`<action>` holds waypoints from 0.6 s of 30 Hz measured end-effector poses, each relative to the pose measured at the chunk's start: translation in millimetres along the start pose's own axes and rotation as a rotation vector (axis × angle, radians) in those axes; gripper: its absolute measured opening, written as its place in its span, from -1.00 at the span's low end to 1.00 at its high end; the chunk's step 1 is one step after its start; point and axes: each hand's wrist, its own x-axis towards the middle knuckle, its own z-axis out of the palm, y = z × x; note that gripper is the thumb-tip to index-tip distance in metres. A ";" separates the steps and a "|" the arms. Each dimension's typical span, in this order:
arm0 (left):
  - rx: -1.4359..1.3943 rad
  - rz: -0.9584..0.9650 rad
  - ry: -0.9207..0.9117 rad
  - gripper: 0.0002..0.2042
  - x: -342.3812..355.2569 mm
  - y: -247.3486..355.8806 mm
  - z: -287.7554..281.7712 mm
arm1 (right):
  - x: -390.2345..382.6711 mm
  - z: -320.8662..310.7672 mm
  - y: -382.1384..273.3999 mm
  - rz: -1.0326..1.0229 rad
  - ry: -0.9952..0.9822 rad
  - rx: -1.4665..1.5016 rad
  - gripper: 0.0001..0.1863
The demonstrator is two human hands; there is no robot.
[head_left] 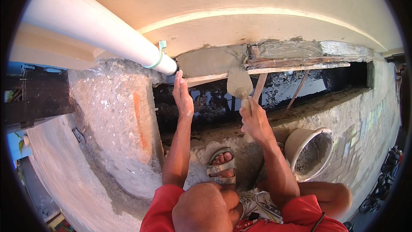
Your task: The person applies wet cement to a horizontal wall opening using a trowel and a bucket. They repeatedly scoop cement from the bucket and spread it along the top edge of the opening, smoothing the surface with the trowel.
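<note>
My right hand (256, 122) is wrapped round the handle of a trowel (238, 83). Its grey-smeared blade points away from me, up against the lower edge of the wet mortar (210, 62) at the foot of the wall. My left hand (183, 96) is raised with fingers stretched out, close beside the lower end of a white pipe (161, 63); whether it touches the pipe I cannot tell. A wooden board (296, 65) runs along under the mortar strip, and slanting wooden props (260, 87) stand below it.
Below the board lies an open drain channel (206, 107) with dark, reflecting water. Right of my legs stands a tilted bucket (307, 152) with grey mortar inside. Rough concrete (111, 107) borders the channel on the left. My sandalled foot (222, 167) rests near the channel's edge.
</note>
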 end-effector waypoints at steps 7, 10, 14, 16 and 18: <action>0.010 -0.002 0.003 -0.33 -1.5 -0.4 -3.4 | -38.5 16.2 25.9 -0.007 -0.007 -0.116 -0.41; 0.012 -0.001 0.003 -0.34 -2.3 0.0 -5.0 | -32.7 33.9 18.9 -0.083 0.025 -0.124 -0.40; 0.004 0.004 -0.011 -0.35 -1.2 1.9 0.0 | -3.3 54.6 34.2 -0.120 0.117 0.036 -0.42; 0.007 0.002 -0.009 -0.36 -1.6 0.2 -3.1 | 7.5 64.0 33.3 -0.164 0.171 0.064 -0.42; 0.009 0.000 -0.003 -0.36 -1.6 -0.4 -6.7 | 7.8 66.6 21.5 -0.091 0.154 0.150 -0.42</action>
